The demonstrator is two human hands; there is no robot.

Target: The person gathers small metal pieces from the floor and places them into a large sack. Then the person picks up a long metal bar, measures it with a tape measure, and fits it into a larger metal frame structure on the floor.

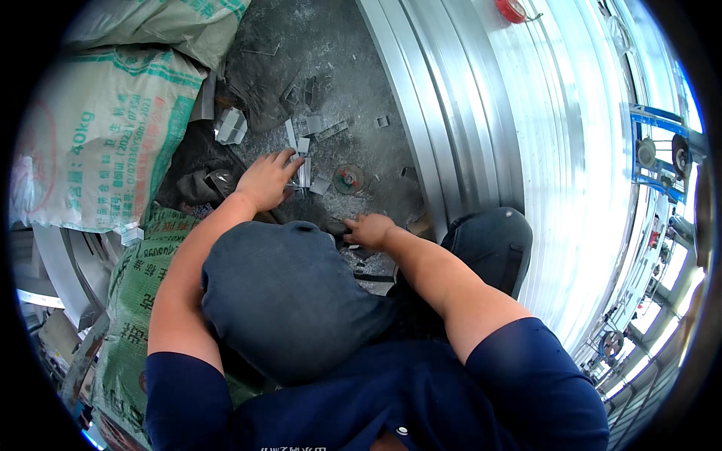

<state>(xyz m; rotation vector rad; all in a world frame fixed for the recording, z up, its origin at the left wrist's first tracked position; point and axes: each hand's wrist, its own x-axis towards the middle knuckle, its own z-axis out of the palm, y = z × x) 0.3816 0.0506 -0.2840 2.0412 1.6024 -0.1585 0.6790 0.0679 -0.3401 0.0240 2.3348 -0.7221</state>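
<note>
Left hand (269, 182): fingers apart beside strip (305, 173), nearer floor's (331, 56) left edge | right hand (368, 231): grip unclear | progress: offcuts (331, 131) lie loose, work looks unfinished, finished share cannot be told

From the head, a wide fisheye looks down closely over both hands (265, 180).

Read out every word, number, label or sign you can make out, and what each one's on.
I don't copy wording, but here's where it stands:
Pale sack: green and red print, partly legible.
Upper sack: green print, cut off.
Green sack: dark print, partly covered.
Navy shirt: pale lettering, too cut off to read.
</note>
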